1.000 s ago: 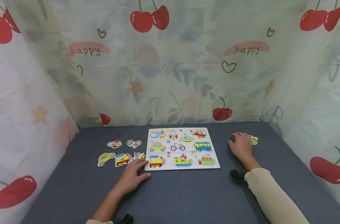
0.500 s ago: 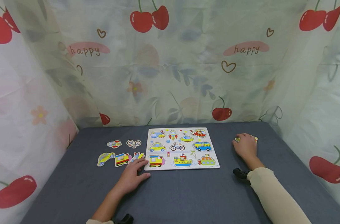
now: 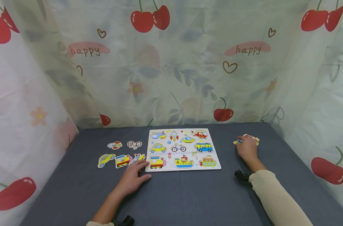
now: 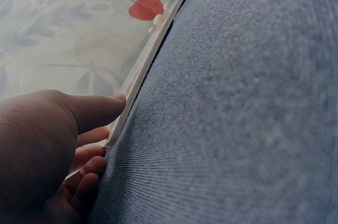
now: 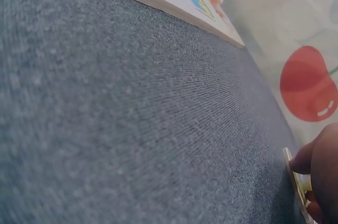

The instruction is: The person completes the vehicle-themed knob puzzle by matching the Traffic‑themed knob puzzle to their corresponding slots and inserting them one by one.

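Note:
My right hand (image 3: 247,149) pinches a small yellow-and-blue puzzle piece (image 3: 237,142) at the right of the table; the hand covers most of it. In the right wrist view the thumb and fingers meet at this thin piece (image 5: 296,179). Another colourful piece (image 3: 256,139) shows just beyond the knuckles. The white vehicle puzzle board (image 3: 198,157) lies mid-table, with its helicopter, bus and ship standing out with knobs. My left hand (image 3: 133,180) rests with loose fingers at the board's front left corner; in the left wrist view its thumb lies along the board's edge (image 4: 153,49).
Left of the board lie a rocket piece (image 3: 114,145), a bicycle piece (image 3: 134,144), a yellow car piece (image 3: 106,160), a train piece (image 3: 123,161) and an airplane piece (image 3: 139,157), partly behind the left hand. A cherry-print curtain (image 3: 171,78) encloses the grey table (image 3: 182,197).
My right hand has moved a little rightward over the pieces there and now pinches one, which pokes out left of its fingers. The left hand and the board stay in place.

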{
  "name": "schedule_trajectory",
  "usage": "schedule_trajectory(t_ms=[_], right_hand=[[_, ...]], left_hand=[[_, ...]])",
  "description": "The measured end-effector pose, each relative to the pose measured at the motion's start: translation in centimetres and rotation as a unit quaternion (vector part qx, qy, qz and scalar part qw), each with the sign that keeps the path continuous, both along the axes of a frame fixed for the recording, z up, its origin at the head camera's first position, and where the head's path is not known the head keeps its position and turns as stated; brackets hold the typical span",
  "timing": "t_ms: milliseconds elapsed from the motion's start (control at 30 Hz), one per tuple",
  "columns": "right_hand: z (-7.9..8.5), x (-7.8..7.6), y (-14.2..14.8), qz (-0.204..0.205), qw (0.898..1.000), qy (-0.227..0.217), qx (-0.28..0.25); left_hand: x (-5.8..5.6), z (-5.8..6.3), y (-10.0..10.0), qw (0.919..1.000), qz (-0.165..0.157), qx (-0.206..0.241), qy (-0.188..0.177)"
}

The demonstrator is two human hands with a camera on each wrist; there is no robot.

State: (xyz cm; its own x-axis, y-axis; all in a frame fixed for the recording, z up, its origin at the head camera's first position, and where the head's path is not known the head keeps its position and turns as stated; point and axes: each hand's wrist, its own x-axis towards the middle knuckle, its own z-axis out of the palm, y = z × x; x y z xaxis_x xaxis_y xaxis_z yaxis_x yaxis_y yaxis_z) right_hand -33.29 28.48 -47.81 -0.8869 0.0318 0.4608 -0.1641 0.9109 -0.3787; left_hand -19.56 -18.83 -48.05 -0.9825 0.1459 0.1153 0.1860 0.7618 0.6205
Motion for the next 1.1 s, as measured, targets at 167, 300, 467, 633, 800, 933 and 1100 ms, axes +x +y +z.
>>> schedule_trajectory(t_ms=[167,300,467,633,800,933,1100], right_hand=[[0.1,0.1,0.1,-0.007,1.000,0.000,-0.006],[0.0,0.3,0.4,-0.040,0.999,-0.017,-0.014],[0.2,0.5,0.7,-0.077,0.995,-0.063,-0.029],[0.4,0.5,0.8,-0.084,0.993,-0.073,-0.029],[0.4,0.3,0.7,-0.083,0.993,-0.071,-0.034],[0.3,0.1,0.4,-0.081,0.993,-0.072,-0.042],[0.2,-0.5,-0.1,-0.079,0.994,-0.064,-0.044]], left_hand=[[0.1,0.0,0.1,1.0000,0.001,0.000,-0.001],[0.0,-0.1,0.0,1.0000,0.000,0.000,0.001],[0.0,-0.2,0.0,1.0000,0.000,-0.004,0.003],[0.0,-0.1,0.0,1.0000,0.001,-0.006,0.002],[0.0,0.1,0.0,1.0000,0.005,-0.008,0.002],[-0.1,0.0,0.0,1.0000,0.005,-0.007,0.000],[-0.1,-0.3,0.0,0.9999,0.009,-0.006,-0.002]])
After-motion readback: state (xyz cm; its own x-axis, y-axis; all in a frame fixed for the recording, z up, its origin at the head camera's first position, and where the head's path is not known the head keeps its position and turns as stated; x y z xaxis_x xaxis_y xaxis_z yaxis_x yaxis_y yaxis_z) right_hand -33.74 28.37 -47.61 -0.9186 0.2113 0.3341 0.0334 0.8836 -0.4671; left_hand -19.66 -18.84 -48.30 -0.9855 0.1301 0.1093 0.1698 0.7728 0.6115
